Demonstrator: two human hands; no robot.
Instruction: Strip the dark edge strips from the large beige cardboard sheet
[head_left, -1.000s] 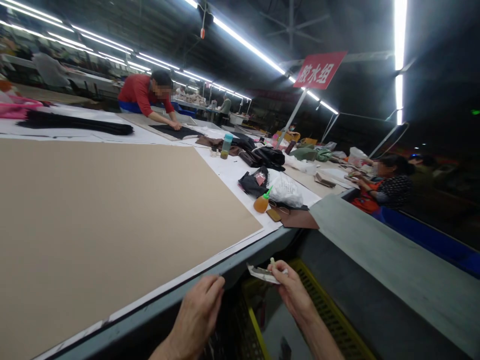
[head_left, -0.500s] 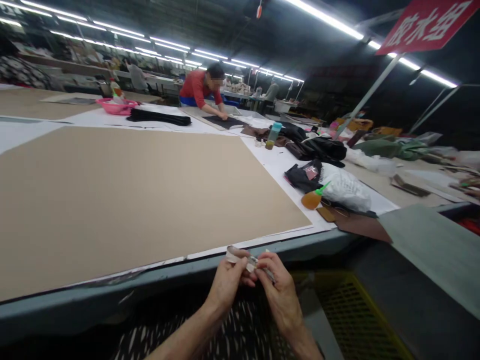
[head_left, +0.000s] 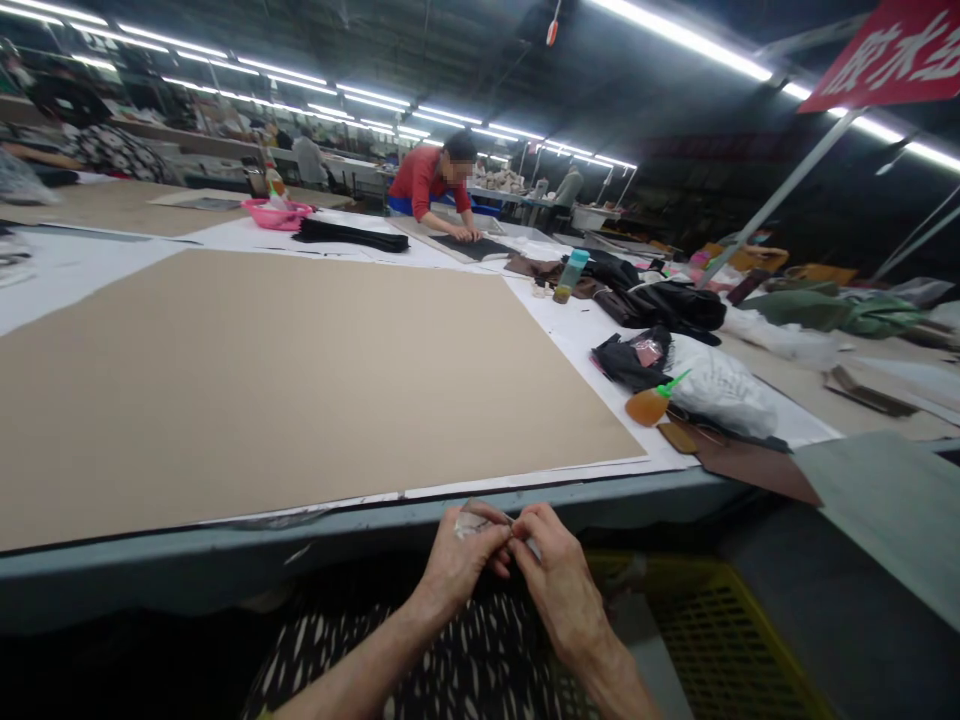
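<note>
My left hand (head_left: 459, 562) and my right hand (head_left: 559, 580) meet just in front of the table's near edge, above my lap. Between them is a small whitish strip (head_left: 470, 524), thin and pliable, perhaps paper or tape. The left fingers are closed round it, and part of it shows over them. Thumb and forefinger of the right hand pinch at its other end, where the fingers cover most of it. Past the edge, a large flat tan sheet (head_left: 337, 390) lies on the white-covered table.
Right of the sheet are a squeeze bottle of amber liquid (head_left: 649, 405), a white plastic bag (head_left: 720, 390) and black material (head_left: 630, 362). A yellow crate (head_left: 712, 620) stands low right. Across the table, a person in red (head_left: 424, 180) bends over dark material; a pink basin (head_left: 276, 216) stands left.
The view has swung a little left. The whitish strip stuck up above my fingers before; now less of it shows, and both hands are closed tighter together.
</note>
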